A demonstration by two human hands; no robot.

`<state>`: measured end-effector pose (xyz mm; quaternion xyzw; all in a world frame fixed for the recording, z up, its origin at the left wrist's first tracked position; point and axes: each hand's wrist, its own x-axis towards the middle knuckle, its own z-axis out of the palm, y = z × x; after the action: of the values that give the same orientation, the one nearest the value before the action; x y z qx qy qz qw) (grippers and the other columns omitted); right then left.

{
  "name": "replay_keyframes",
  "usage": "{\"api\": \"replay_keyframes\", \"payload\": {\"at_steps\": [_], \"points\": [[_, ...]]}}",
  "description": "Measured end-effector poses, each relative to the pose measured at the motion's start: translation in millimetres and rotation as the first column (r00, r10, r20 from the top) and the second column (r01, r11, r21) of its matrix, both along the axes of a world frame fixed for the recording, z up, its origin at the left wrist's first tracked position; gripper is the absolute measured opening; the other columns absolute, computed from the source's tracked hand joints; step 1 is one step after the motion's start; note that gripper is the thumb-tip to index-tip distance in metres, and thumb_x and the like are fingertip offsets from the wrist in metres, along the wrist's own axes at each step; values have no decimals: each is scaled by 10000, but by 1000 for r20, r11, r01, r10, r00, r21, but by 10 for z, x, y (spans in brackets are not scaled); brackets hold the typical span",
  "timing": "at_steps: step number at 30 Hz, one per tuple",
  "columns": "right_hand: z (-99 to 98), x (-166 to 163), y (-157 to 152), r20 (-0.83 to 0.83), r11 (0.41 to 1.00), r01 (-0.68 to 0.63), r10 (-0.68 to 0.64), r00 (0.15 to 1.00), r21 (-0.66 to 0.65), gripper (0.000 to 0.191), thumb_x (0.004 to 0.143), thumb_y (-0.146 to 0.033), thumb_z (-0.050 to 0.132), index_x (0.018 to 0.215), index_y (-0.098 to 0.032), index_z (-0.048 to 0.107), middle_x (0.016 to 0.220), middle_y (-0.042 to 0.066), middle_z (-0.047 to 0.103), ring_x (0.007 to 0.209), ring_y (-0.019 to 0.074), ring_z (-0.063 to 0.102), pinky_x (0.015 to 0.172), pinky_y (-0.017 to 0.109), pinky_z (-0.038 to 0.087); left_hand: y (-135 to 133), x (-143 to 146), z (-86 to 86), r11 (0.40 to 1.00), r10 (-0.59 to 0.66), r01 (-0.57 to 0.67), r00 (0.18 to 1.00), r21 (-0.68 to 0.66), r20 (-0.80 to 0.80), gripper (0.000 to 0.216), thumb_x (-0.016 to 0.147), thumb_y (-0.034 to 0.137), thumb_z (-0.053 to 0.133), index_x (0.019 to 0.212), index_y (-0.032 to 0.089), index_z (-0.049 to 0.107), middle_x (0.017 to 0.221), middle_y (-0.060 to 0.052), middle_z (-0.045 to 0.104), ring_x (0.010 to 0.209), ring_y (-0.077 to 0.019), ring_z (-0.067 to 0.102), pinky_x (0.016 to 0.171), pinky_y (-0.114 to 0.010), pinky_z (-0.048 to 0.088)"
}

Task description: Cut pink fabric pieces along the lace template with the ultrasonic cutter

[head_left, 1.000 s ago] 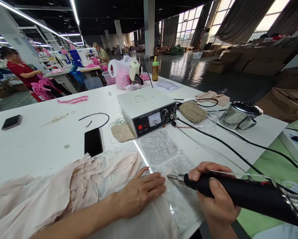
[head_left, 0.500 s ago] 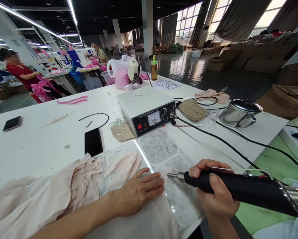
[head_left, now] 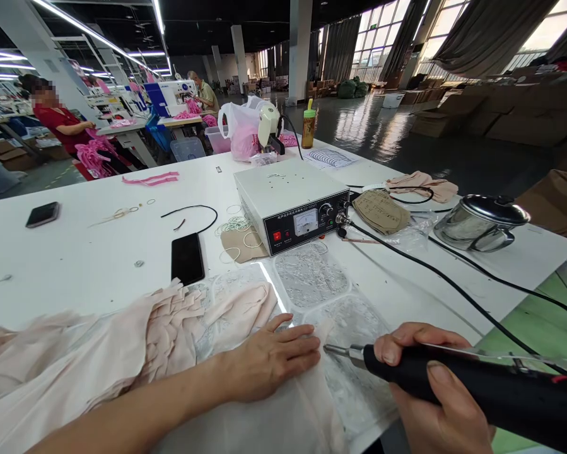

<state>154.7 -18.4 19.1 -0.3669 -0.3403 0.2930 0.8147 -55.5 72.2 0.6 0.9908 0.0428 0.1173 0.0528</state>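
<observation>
My left hand [head_left: 268, 358] lies flat, fingers stretched out, on pale pink fabric [head_left: 136, 353] at the table's near edge. My right hand [head_left: 434, 397] is wrapped round a black handheld tool [head_left: 477, 388] whose metal tip [head_left: 337, 349] points left, close to my left fingertips over the fabric's edge. A black cable [head_left: 429, 271] runs from the tool's side of the table to a white control box [head_left: 292, 202] with a dial and knobs. Clear plastic sheets [head_left: 311, 277] lie under and beside the fabric.
A black phone [head_left: 187, 258] lies left of the box, another phone [head_left: 43, 214] at the far left. A steel pot [head_left: 482, 222], tan and pink cloth pieces [head_left: 382, 211], a bottle [head_left: 308, 128] and a plastic bag [head_left: 238, 135] stand beyond. People sit at sewing machines behind, at the left.
The view has shifted slightly right and down. Both hands keep their hold and place; the tool's tip sits a little closer to my left fingertips.
</observation>
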Motion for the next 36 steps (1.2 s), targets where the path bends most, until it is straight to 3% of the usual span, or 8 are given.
{"api": "replay_keyframes", "payload": {"at_steps": [22,30,36], "points": [[-29,-46,50,49,999,-29,28,998,17,45,819,-240,589,852,-210,580,767,7,584,557,129,563,525,339,527,15,18,9,1000,4,-4,999,-4,-39,337,1007,86,307,1261,109,528,1349,-101,557,1313,-247,437,1140,-453,199],[11,-14,-138,-92,1000,-12,12,996,-2,120,788,-296,587,860,-203,607,732,6,559,496,117,542,467,303,494,-41,-23,176,1000,-16,16,999,1,-47,357,1017,97,283,1294,110,509,1331,-128,569,1297,-220,454,1129,-444,277],[-2,-52,-231,-143,999,-48,47,989,-1,143,798,-336,596,867,-211,595,743,2,545,517,118,556,469,291,496,-102,-81,196,998,-66,66,996,-4,-66,381,1018,91,270,1314,118,509,1311,-118,589,1316,-220,441,1134,-450,287]]}}
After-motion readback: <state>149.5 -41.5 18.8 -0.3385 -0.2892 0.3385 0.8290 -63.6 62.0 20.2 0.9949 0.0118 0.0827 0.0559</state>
